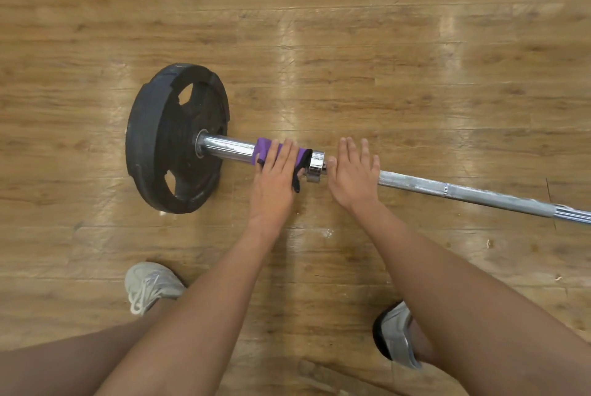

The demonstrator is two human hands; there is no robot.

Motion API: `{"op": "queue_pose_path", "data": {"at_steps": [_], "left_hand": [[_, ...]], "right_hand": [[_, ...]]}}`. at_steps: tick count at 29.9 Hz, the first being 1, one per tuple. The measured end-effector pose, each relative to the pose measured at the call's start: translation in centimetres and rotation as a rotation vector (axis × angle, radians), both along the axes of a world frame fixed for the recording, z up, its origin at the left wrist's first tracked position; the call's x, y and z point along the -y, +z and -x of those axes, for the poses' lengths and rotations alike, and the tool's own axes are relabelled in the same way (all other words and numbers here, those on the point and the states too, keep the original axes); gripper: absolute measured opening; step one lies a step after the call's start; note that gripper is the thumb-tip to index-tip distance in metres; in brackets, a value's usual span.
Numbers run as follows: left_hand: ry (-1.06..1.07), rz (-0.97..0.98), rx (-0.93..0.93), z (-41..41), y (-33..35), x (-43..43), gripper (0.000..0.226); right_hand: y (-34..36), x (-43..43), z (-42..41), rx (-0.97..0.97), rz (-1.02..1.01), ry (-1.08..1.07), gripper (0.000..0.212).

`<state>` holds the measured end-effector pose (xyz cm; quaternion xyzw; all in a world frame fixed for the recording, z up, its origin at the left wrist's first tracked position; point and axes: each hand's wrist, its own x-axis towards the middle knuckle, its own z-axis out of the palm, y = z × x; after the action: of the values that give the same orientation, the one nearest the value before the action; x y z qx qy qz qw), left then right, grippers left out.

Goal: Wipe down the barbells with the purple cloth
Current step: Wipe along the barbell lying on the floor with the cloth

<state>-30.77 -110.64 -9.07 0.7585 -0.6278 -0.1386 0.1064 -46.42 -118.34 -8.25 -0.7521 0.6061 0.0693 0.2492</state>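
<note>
Ok, our left grip (275,171) lies palm-down on the purple cloth (263,147), fingers laid fairly straight over it, pressing it onto the sleeve (227,146) of the barbell (447,187). It doesn't look clenched. The thumb is hidden under the hand, so we can't tell whether it hooks beneath. The cloth drapes over the top of the sleeve under that grip. Its purple edge shows on the plate side, and a dark-trimmed corner hangs down on the collar side.

Our right grip (353,171) is released: flat, fingers spread, resting on the shaft just past the collar (316,165), holding nothing. Our read is that it's there to stop the bar rolling on the floor (383,43) while the left grip rubs. The black plate (172,139) stands on edge beyond the left grip, with a stretch of bare sleeve between. It props this end of the bar off the floor, so the cloth can likely reach round the sleeve.

Look of the bar: the sleeve between left grip and plate is bright, reflective chrome. The shaft beyond the right grip is dull grey, patchy with whitish residue, with a ring mark further out. We judge the sleeve pass is the step in hand and the shaft needs the most work.
</note>
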Motion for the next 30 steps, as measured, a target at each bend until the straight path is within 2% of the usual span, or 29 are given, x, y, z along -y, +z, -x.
{"op": "queue_pose_path", "data": {"at_steps": [6,11,15,22,30], "left_hand": [[-0.064,-0.002,-0.012,-1.7,-0.4,2.0,0.053],[-0.051,-0.002,-0.028,-1.6,-0.1,3.4,0.068],[-0.044,0.03,-0.061,-1.6,0.4,4.4,0.069],[0.049,0.046,-0.103,0.0,0.0,3.5,0.056],[0.048,0.068,-0.097,0.0,-0.5,3.4,0.066]], "right_hand": [[-0.2,1.3,0.0,-0.018,0.048,0.012,0.061],[-0.5,-0.8,0.5,0.027,0.175,0.022,0.059],[-1.2,-1.9,1.8,0.065,0.255,-0.025,0.06],[-1.2,-1.2,1.7,0.054,0.216,-0.048,0.066],[-1.0,-0.3,1.6,0.055,0.175,-0.033,0.073]]}}
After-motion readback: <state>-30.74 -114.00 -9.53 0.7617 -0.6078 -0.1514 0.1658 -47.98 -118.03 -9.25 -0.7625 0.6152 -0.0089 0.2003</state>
